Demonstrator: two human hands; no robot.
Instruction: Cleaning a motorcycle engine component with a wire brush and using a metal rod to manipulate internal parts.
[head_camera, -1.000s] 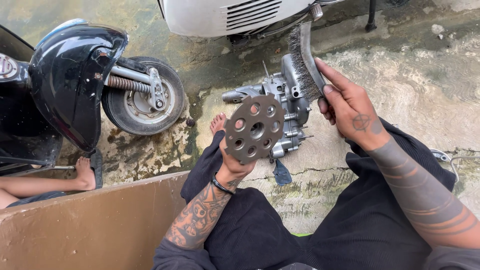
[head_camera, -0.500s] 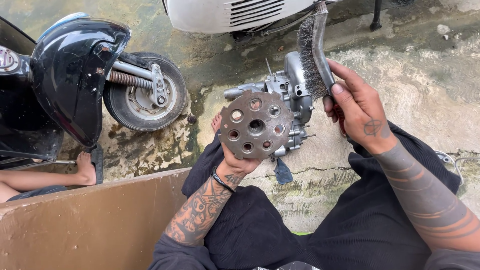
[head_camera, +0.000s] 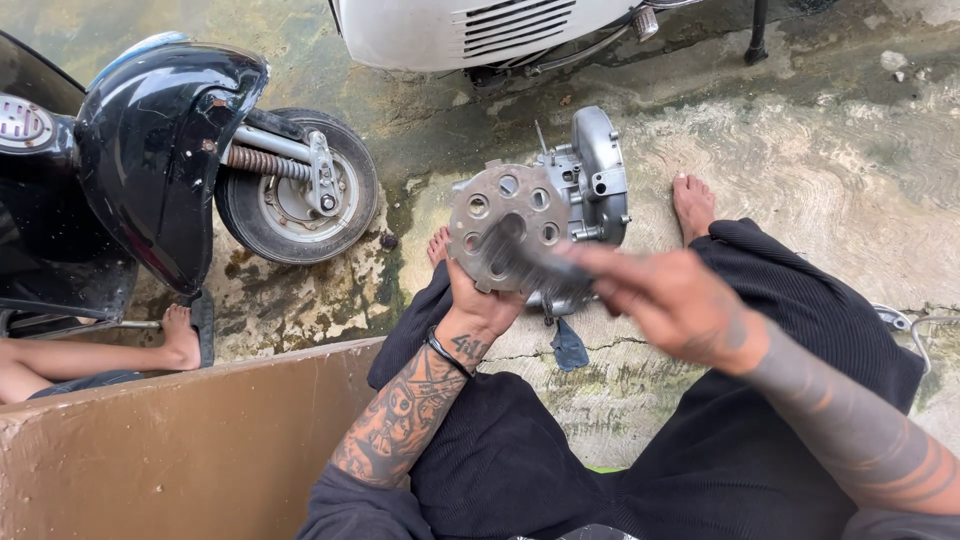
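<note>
A stained, wet concrete floor (head_camera: 800, 150) is seen, crowded at its far edge by a white scooter body (head_camera: 470, 30) and at its left edge by a black scooter (head_camera: 150, 150); open room is left toward the right edge. A grey metal engine casing (head_camera: 595, 175) is stood mid-floor. Before it, 1 round perforated grey metal disc (head_camera: 500, 225) is gripped from below by the left hand (head_camera: 480, 305). A blurred wire brush (head_camera: 530, 262) is clasped in the right hand (head_camera: 675, 300), laid across the disc.

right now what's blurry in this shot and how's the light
Head view: the right hand and the brush it holds are smeared by motion blur; the left hand, the round holed metal plate and the black scooter are sharp. Light is soft and even, with no hard shadows and slight sheen on the wet concrete.
</note>
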